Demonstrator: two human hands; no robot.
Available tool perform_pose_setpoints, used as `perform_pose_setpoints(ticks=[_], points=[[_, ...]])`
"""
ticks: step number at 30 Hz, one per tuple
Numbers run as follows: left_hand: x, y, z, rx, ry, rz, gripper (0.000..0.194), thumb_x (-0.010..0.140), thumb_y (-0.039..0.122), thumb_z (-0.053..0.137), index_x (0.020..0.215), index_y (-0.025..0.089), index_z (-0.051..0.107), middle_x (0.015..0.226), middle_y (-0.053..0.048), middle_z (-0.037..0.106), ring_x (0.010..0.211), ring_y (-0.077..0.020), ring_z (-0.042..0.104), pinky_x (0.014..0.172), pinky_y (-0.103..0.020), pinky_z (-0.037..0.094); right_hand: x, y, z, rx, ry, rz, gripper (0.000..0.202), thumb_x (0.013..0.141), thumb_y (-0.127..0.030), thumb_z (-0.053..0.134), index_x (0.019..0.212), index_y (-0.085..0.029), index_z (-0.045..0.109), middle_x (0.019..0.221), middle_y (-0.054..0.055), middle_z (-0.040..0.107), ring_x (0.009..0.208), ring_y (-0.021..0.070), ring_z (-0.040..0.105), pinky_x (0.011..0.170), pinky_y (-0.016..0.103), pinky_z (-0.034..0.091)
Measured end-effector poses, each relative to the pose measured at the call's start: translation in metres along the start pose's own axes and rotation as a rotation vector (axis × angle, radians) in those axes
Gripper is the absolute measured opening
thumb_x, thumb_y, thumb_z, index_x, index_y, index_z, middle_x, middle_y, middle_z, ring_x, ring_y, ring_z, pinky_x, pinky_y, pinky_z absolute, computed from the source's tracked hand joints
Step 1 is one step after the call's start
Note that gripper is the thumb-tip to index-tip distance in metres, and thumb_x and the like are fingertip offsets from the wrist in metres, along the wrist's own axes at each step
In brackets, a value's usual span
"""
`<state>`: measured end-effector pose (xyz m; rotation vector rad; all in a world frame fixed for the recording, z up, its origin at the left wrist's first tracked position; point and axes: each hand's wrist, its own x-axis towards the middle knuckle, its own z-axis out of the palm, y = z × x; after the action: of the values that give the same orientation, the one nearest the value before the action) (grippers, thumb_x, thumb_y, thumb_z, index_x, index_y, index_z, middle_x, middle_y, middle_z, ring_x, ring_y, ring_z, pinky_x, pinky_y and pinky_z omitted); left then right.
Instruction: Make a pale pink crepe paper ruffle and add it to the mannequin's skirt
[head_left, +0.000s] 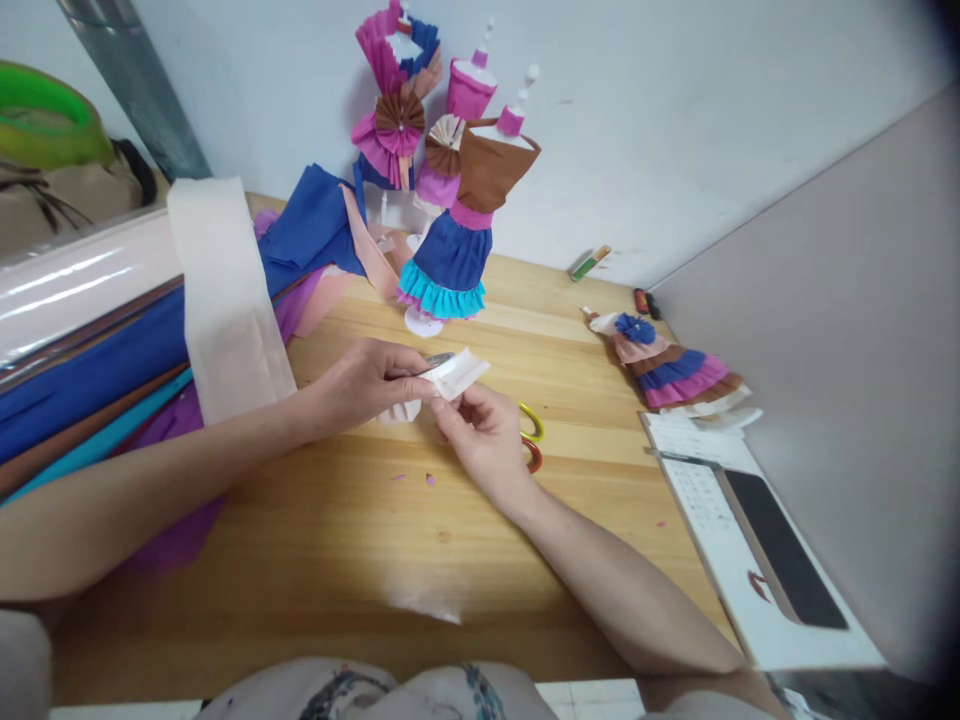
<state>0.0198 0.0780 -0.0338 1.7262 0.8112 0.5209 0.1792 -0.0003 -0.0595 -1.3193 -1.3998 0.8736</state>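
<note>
My left hand (382, 385) is closed, thumb and fingers pinching a small folded piece of white crepe-like paper (461, 375) above the middle of the table. A dark grey shiny piece shows just behind the paper near my left fingertips; I cannot make out what it is. From the right, my right hand (484, 430) pinches the lower edge of the same paper, its fingertips close to my left thumb. Beyond my right wrist lie scissors (532, 457) with a yellow and a red handle loop; their blades are hidden behind the hand.
Dressed doll stands (469, 250) stand at the back. Coloured paper rolls (82, 345) and a cream strip (221, 300) lie at left. A layered paper dress (682, 375), a glue-like tube (590, 263) and a white board with a dark panel (787, 550) lie at right on the wooden table (322, 580).
</note>
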Motion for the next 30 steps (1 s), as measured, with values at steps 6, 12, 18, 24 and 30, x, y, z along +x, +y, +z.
perform_pose_setpoints(ticks=[6, 12, 18, 24, 30], points=[[0.0004, -0.0009, -0.0006, -0.007, -0.015, -0.002, 0.024, 0.076, 0.035, 0.062, 0.076, 0.012, 0.070, 0.059, 0.001, 0.061, 0.052, -0.0086, 0.050, 0.047, -0.018, 0.034, -0.0011, -0.0044, 0.0007, 0.058, -0.080, 0.005, 0.029, 0.077, -0.033, 0.062, 0.058, -0.021, 0.044, 0.050, -0.006, 0.043, 0.045, 0.0085, 0.039, 0.045, 0.023, 0.031], [-0.0011, 0.0060, -0.0018, 0.069, -0.009, 0.104, 0.021, 0.076, 0.032, 0.062, 0.076, 0.014, 0.072, 0.057, 0.002, 0.061, 0.050, -0.0083, 0.048, 0.046, -0.019, 0.031, 0.0012, -0.0047, -0.0039, 0.264, -0.020, 0.137, 0.033, 0.078, -0.048, 0.063, 0.063, -0.019, 0.057, 0.053, -0.001, 0.057, 0.043, 0.0112, 0.051, 0.044, 0.025, 0.041], [-0.0013, 0.0075, -0.0010, 0.065, 0.024, 0.080, 0.021, 0.076, 0.031, 0.061, 0.074, 0.013, 0.071, 0.054, 0.002, 0.059, 0.049, -0.0082, 0.047, 0.045, -0.019, 0.030, 0.0011, -0.0080, -0.0019, 0.252, 0.065, 0.157, 0.025, 0.076, -0.036, 0.064, 0.060, -0.018, 0.058, 0.050, -0.002, 0.058, 0.040, 0.0103, 0.051, 0.043, 0.024, 0.041], [0.0002, 0.0031, -0.0010, -0.002, 0.052, 0.039, 0.021, 0.077, 0.031, 0.061, 0.075, 0.012, 0.070, 0.054, 0.002, 0.060, 0.047, -0.0078, 0.049, 0.043, -0.017, 0.031, -0.0011, -0.0028, 0.0008, 0.200, 0.056, 0.129, 0.029, 0.076, -0.040, 0.065, 0.059, -0.020, 0.054, 0.046, -0.003, 0.053, 0.040, 0.0109, 0.048, 0.042, 0.024, 0.040], [0.0007, 0.0003, -0.0052, 0.000, 0.080, 0.074, 0.022, 0.077, 0.032, 0.061, 0.074, 0.012, 0.069, 0.054, 0.002, 0.058, 0.049, -0.0084, 0.049, 0.044, -0.018, 0.033, -0.0007, 0.0001, -0.0002, 0.216, -0.003, 0.124, 0.035, 0.077, -0.047, 0.065, 0.060, -0.020, 0.052, 0.049, -0.003, 0.055, 0.042, 0.0104, 0.049, 0.043, 0.024, 0.039]])
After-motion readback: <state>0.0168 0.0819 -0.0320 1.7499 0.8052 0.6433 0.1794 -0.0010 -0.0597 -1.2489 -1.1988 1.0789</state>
